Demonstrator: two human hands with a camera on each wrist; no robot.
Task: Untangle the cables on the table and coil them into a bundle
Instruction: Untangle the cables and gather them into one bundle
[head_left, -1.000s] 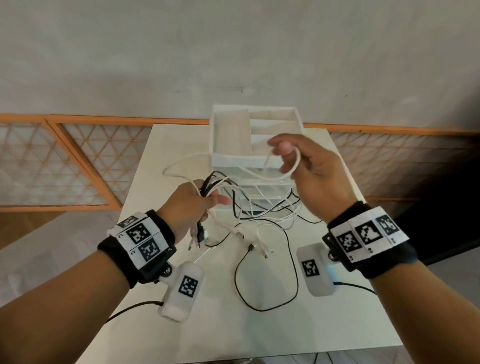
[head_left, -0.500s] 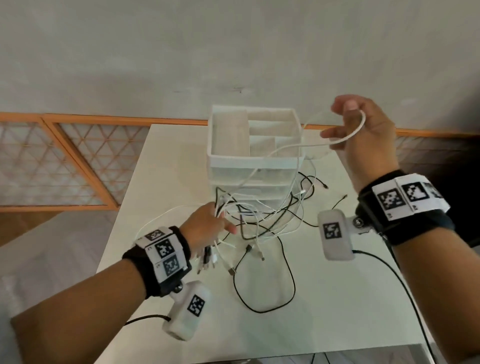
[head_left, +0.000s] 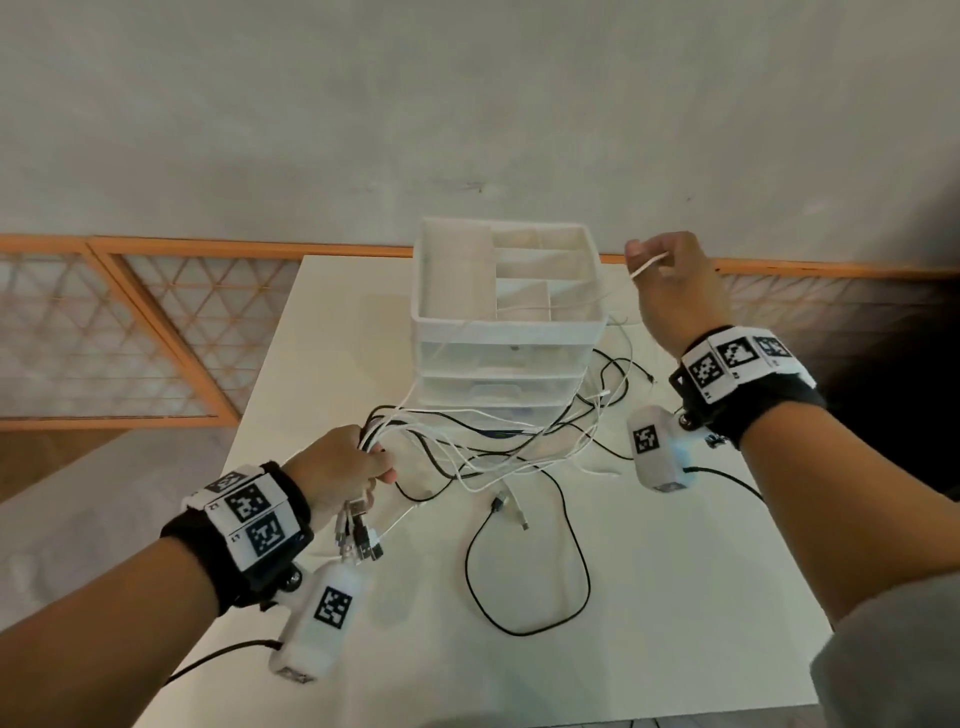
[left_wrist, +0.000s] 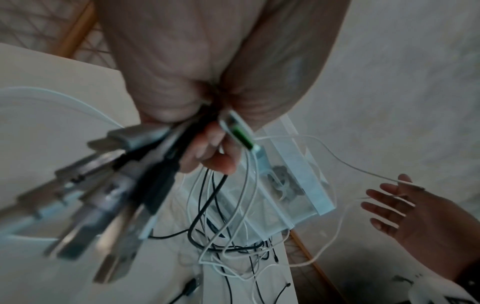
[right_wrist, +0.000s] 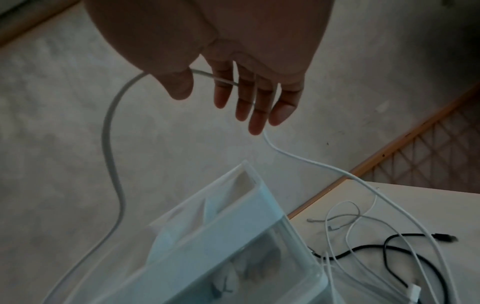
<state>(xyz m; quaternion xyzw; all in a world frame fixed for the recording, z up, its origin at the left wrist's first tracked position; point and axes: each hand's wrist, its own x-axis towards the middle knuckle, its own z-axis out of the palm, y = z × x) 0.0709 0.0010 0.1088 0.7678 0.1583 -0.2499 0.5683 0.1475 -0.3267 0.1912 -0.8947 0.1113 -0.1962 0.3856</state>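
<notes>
My left hand (head_left: 371, 462) grips a bundle of black and white cables just behind their USB plugs (head_left: 358, 535), which hang below the fist and look large and blurred in the left wrist view (left_wrist: 116, 185). From the fist the tangle of cables (head_left: 498, 447) runs to the front of the drawer unit. My right hand (head_left: 654, 265) is raised right of the unit with its fingers (right_wrist: 254, 102) straight. A white cable (right_wrist: 111, 144) lies across them and passes under the thumb. That cable (head_left: 571, 306) sags over the unit's top tray.
A white plastic drawer unit (head_left: 509, 332) with a divided top tray stands mid-table. A black cable loop (head_left: 582, 571) and loose plug ends lie on the white table (head_left: 675, 623) in front of it. More cable ends lie right of the unit. An orange lattice rail runs behind.
My right hand has drawn the white cable from in front of the drawers up and to the right, and its fingers have straightened. My left hand keeps its grip on the bundle.
</notes>
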